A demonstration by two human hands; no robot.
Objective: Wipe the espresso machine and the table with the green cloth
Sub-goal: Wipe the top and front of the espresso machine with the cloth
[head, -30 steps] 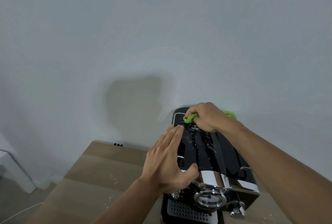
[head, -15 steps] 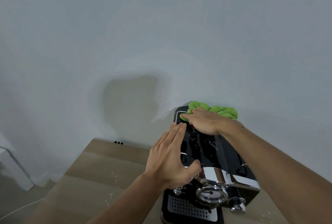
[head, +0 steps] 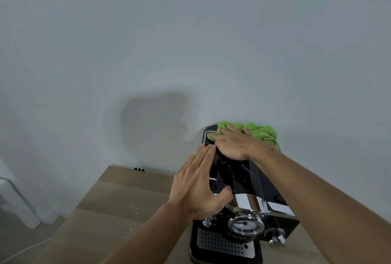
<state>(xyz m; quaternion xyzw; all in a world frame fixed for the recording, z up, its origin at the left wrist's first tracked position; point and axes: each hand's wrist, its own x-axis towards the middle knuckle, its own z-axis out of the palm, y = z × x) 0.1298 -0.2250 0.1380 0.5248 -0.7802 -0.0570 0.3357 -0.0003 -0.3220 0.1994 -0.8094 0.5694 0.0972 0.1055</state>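
A black and chrome espresso machine (head: 237,181) stands on a light wooden table (head: 118,204), its back against the wall. The green cloth (head: 257,130) lies spread over the rear of the machine's top. My right hand (head: 234,144) presses flat on the cloth, fingers pointing left, and covers the cloth's front part. My left hand (head: 198,183) lies flat along the machine's left top edge with its fingers together and its thumb on the chrome front. Water drops show on the black top between my hands.
A plain white wall (head: 190,41) rises right behind the machine. White specks and drops dot the table left of the machine. A white furniture piece (head: 14,202) and a white cable (head: 23,249) sit on the floor at the far left.
The cloth was bunched in my right fist; now it is spread out under my flattened right hand at the machine's back edge. My left hand has stayed on the machine's left side.
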